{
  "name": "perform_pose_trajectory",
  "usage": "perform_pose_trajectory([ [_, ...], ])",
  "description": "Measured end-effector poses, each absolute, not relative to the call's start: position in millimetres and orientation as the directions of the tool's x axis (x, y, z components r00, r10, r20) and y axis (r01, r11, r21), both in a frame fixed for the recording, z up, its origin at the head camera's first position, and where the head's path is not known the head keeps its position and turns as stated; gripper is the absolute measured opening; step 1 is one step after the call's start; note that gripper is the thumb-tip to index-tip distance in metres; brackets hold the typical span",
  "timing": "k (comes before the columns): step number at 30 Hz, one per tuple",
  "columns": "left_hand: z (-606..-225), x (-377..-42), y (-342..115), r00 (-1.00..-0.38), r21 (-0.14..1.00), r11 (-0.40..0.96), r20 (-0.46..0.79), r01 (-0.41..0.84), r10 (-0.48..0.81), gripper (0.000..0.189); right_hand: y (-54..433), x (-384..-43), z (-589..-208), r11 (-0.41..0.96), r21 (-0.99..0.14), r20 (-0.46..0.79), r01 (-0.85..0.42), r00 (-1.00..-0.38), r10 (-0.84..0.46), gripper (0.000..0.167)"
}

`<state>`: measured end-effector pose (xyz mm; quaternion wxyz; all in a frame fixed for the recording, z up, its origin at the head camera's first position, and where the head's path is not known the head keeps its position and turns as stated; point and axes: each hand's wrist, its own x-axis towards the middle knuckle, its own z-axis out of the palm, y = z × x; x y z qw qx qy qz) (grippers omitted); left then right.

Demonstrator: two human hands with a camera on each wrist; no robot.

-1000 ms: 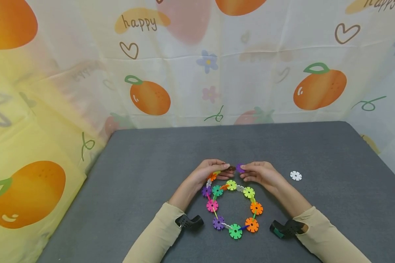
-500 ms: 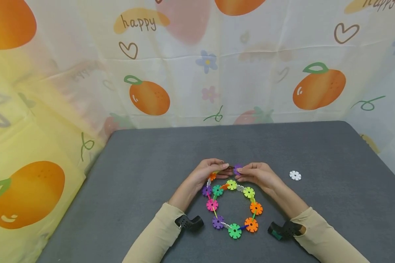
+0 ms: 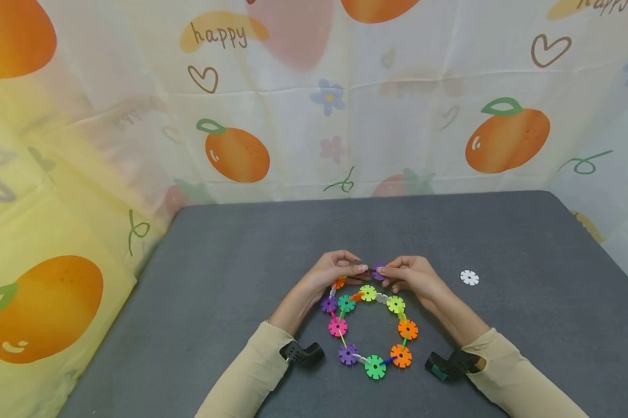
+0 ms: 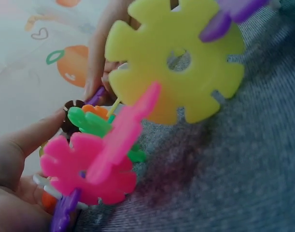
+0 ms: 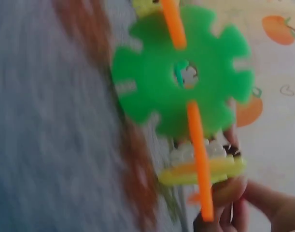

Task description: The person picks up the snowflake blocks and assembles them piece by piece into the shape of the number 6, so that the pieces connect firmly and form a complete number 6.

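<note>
In the head view my left hand (image 3: 340, 269) pinches a brown notched disc (image 4: 70, 116) at the end of a chain of snowflake building discs. The chain runs down from this hand past an orange disc (image 3: 340, 283) to a ring of linked discs on the table, among them a green disc (image 3: 375, 367) and a pink disc (image 3: 337, 327). Opposite, my right hand (image 3: 415, 277) pinches a purple disc (image 3: 379, 271) against the brown one; fingers partly hide where they meet. Large blurred discs, one yellow (image 4: 176, 58) and one green (image 5: 181, 72), fill the wrist views.
A single white disc (image 3: 469, 277) lies flat on the grey table (image 3: 251, 249), right of my right hand. Behind the table's far edge hangs a printed curtain (image 3: 397, 133). Black wrist straps (image 3: 300, 353) sit at both cuffs.
My right hand has shifted slightly left, bringing the purple disc up against the brown disc in my left hand. The ring and the white disc have stayed in place.
</note>
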<state>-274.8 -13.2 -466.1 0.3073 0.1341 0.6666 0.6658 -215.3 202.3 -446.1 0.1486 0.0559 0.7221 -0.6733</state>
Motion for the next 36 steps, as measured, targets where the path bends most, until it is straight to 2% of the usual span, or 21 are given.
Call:
perform_pose_trajectory([
  [5, -465, -277, -15, -0.765, 0.964, 0.059, -0.243, -0.261, 0.596, 0.039, 214, -221, -440, 0.12, -0.95, -0.308, 0.289, -0.932, -0.189, 0.037],
  [8, -466, -278, -16, -0.778, 0.956, 0.027, -0.254, -0.292, 0.575, 0.039, 226, -225, -436, 0.145, -0.95, -0.304, 0.277, -0.929, -0.213, 0.051],
  [11, -467, -278, -17, -0.786, 0.948, -0.004, -0.261, -0.318, 0.561, 0.035, 240, -228, -433, 0.16, -0.956, -0.278, 0.246, -0.933, -0.23, 0.057],
  [18, -467, -277, -17, -0.788, 0.944, -0.035, -0.254, -0.329, 0.562, 0.033, 277, -231, -426, 0.206, -0.966, -0.208, 0.156, -0.943, -0.262, 0.057],
  [25, -468, -276, -18, -0.792, 0.943, -0.035, -0.257, -0.33, 0.554, 0.031, 315, -231, -426, 0.27, -0.954, -0.202, 0.126, -0.941, -0.273, 0.056],
  [33, -468, -276, -19, -0.79, 0.948, -0.022, -0.251, -0.317, 0.559, 0.033, 351, -225, -427, 0.555, -0.821, -0.283, 0.133, -0.94, -0.193, 0.05],
  [36, -467, -276, -19, -0.788, 0.95, -0.011, -0.251, -0.311, 0.562, 0.036, 359, -223, -428, 0.607, -0.784, -0.302, 0.13, -0.934, -0.19, 0.047],
])
